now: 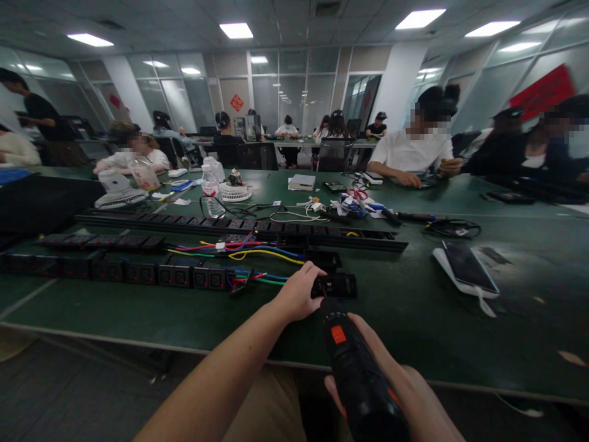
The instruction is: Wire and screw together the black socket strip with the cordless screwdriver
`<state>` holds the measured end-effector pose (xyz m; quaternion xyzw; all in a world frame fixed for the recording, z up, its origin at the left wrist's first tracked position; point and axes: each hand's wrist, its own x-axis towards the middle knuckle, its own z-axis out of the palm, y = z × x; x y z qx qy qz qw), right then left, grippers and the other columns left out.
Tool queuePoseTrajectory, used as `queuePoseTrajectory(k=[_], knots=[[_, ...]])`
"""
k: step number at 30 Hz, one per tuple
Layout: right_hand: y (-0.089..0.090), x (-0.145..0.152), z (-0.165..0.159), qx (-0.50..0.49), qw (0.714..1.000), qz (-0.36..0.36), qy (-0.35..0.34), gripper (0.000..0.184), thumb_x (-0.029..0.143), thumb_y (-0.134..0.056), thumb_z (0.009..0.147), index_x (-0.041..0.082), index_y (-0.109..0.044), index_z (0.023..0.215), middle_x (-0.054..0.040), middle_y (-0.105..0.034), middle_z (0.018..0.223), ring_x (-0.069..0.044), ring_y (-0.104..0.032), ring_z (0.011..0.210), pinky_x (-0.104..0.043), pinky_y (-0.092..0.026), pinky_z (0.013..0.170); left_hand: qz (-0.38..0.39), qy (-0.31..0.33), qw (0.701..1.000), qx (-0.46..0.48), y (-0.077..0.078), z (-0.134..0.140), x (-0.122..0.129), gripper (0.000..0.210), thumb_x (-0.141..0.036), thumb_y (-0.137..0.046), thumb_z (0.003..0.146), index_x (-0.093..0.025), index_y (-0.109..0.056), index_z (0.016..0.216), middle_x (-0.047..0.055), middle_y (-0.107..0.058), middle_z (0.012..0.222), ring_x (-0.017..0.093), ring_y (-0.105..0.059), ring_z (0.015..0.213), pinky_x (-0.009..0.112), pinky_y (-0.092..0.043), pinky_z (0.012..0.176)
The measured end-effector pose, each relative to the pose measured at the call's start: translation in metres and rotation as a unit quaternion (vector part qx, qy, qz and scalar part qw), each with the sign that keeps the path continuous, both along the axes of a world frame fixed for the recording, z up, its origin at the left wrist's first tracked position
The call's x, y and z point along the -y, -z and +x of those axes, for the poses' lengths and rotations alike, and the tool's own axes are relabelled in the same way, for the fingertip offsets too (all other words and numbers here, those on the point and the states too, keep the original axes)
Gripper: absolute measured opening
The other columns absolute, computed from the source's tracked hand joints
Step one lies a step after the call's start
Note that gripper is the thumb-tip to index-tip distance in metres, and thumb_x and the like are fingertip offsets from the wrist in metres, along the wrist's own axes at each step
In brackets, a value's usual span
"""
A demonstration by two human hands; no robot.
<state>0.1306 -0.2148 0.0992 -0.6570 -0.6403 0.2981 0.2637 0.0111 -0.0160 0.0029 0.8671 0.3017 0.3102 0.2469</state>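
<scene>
My right hand (375, 350) is wrapped round a black cordless drill (354, 368) with an orange switch on top. Its bit points away from me and meets a small black end housing (345, 286) of a power strip. Fingers of my left hand (301, 290) pinch that housing at its left side. Blue, green and red wires (271, 279) run from it to a row of black socket modules (170, 275) lying on the table. Whether the bit sits in a screw cannot be made out.
Behind lie a second socket row (101, 241) with coloured wires and a long black power strip (230, 224). A water bottle (211, 193), a fan part (235, 193) and a cable pile (356, 205) stand farther back. A phone (469, 267) lies right. A co-worker (409, 153) sits opposite.
</scene>
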Motion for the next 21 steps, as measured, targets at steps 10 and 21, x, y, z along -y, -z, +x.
queuePoseTrajectory(k=[10,21], knots=[[0.0009,0.0004,0.0019,0.001,1.0,-0.009,-0.003,0.073,0.022,-0.058,0.076,0.026,-0.029,0.143,0.0036,-0.064,0.059,-0.021,-0.068,0.061,-0.03,-0.051,0.068,0.004,0.002,1.0,0.004,0.0017,0.0002,-0.0005,0.044,-0.014,-0.066,0.072,-0.02,-0.052,0.113,0.006,-0.051,0.112,0.022,-0.056,0.101,0.035,-0.048,0.092],[0.0041,0.0,0.003,0.004,1.0,-0.007,-0.001,0.075,0.024,-0.059,0.075,0.025,-0.027,0.143,0.0037,-0.063,0.058,-0.022,-0.067,0.059,-0.028,-0.05,0.065,0.006,0.004,1.0,0.006,0.0017,-0.0003,-0.001,0.044,-0.015,-0.068,0.072,-0.02,-0.052,0.113,0.006,-0.052,0.111,0.022,-0.055,0.102,0.036,-0.048,0.092]])
